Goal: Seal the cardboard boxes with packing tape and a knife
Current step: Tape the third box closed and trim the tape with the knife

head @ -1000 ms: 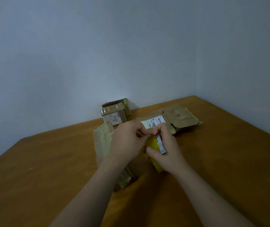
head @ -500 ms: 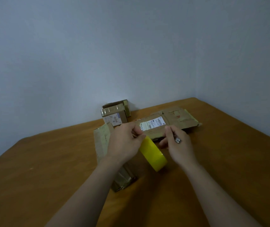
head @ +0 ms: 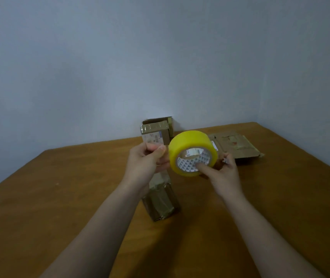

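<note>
Tape roll (head: 192, 141), bright yellow, is up in the air in the middle of the frame, above the desk (head: 60, 197). Your right hand (head: 223, 173) holds it with one finger poked into its hole. Your left hand (head: 146, 163) has its fingers pinched tight just beside the roll; I cannot tell what they hold. A box (head: 160, 203) lies on the desk under that hand.

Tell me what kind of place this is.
Probably a plain room used as a home packing spot: a brown wooden table set into the corner of pale grey walls, small taped cardboard boxes at the back, and a yellow roll of packing tape.
</note>
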